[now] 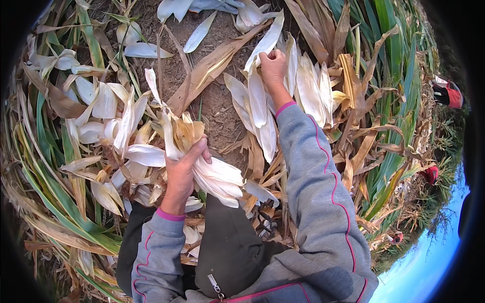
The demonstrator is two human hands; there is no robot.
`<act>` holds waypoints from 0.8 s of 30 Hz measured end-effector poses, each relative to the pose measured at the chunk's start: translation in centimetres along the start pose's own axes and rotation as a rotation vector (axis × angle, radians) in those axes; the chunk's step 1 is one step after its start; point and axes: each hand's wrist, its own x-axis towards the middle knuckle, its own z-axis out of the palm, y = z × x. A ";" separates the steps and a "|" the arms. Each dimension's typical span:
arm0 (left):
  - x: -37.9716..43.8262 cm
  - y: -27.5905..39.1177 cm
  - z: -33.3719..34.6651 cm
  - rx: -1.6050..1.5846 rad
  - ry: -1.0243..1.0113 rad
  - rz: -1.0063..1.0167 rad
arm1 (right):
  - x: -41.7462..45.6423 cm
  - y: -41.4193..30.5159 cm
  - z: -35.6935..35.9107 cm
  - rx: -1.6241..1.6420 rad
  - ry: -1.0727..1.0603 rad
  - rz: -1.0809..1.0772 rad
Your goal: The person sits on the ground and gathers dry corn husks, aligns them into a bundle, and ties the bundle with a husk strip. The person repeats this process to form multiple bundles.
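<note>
A bunch of cream-white corn husks (218, 181) is gripped in my left hand (183, 168), above my knee. The husks fan out to the right of the fist, and a browner, crumpled part stands out beyond the thumb. Farther forward and to the right, my right hand (273, 67) is closed, with its fingertips at a long pale husk leaf (268, 39). Whether the fingers pinch that leaf or only touch it is hard to tell. More pale husks (261, 113) lie just below and beside this hand.
Loose husks (102, 102) heap up on the left. Bare brown soil (223, 117) shows between the hands, crossed by a dry corn leaf (212, 68). Green and dried corn stalks (394, 68) line the right side. A grey-blue cloth item (214, 5) lies at the top edge.
</note>
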 end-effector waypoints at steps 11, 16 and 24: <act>0.2 1.3 0.2 -0.045 0.029 0.090 | -15.3 -10.5 -11.6 0.331 -0.473 -0.548; -0.2 1.9 1.3 -0.176 -0.049 0.038 | -19.3 -8.9 -11.6 0.430 -0.771 -0.576; -0.4 0.8 -0.1 0.116 0.092 0.037 | -13.3 -5.6 -10.0 0.480 -0.549 -0.363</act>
